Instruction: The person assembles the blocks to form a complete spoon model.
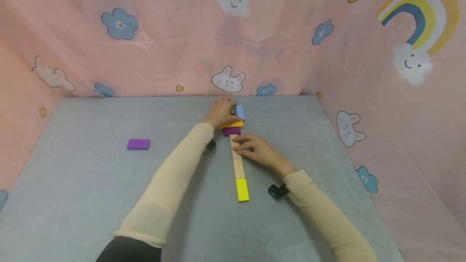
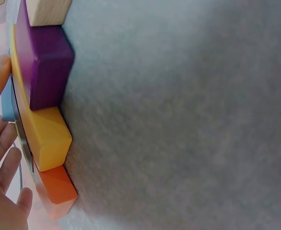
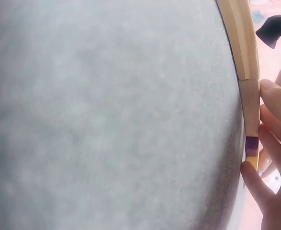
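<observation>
My left hand (image 1: 220,112) arches over the far end of a line of blocks, its thumb and fingertips at two ends of a light blue block (image 1: 240,112). Under that hand a green piece (image 1: 232,110) partly shows. Closer in lie a golden-yellow block (image 1: 233,124) and a dark purple block (image 1: 231,131); an orange block (image 2: 56,187) appears in the left wrist view. With loosely bent fingers, my right hand (image 1: 260,151) touches a plain wooden block (image 1: 236,153). A striped wooden block (image 1: 238,169) and a bright yellow block (image 1: 242,189) continue the line towards me.
A separate purple block (image 1: 138,144) lies on the grey tabletop (image 1: 91,189), left of the line. Pink printed cloth (image 1: 156,60) hangs behind the table and along its sides. Each wrist carries a small black camera (image 1: 278,191).
</observation>
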{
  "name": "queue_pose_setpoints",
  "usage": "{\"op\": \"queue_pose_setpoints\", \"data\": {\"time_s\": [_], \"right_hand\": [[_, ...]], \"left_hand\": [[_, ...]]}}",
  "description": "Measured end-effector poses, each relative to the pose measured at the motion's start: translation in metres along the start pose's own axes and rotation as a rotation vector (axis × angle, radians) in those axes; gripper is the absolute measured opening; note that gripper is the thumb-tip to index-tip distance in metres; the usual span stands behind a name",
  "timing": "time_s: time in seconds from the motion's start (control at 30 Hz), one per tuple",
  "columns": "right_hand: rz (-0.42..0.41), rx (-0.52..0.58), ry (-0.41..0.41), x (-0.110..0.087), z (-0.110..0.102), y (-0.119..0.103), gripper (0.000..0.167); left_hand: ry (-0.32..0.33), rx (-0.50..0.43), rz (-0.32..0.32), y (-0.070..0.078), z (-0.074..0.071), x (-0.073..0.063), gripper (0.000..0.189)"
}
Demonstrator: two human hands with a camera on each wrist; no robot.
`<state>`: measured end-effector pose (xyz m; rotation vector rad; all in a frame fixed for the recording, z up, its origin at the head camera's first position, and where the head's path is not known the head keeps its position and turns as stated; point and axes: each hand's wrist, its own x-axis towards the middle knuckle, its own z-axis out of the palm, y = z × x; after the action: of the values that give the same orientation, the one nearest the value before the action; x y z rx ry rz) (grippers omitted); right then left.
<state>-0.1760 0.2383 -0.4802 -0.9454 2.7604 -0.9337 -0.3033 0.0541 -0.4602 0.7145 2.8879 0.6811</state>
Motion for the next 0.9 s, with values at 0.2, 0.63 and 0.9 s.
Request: {"op": "queue_pose_setpoints", "data": {"time_s": [0.2,0.63,0.9], "right_hand": [[-0.016,0.008,0.005,0.001,0.001,0.000,0.023],[0.013,-0.006,-0.008,0.000,-0.001,-0.001,0.023],[0.042,0.006,-0.011,0.000,0.000,-0.001,0.025]], "left_hand": [[-0.015,-0.006,-0.015,0.000,0.000,-0.001,0.065],[-0.003,-0.076,0.012,-0.010,-0.011,0.000,0.063],[0.009,-0.264,-0.016,-0.041,-0.031,-0.014,0.053]]}}
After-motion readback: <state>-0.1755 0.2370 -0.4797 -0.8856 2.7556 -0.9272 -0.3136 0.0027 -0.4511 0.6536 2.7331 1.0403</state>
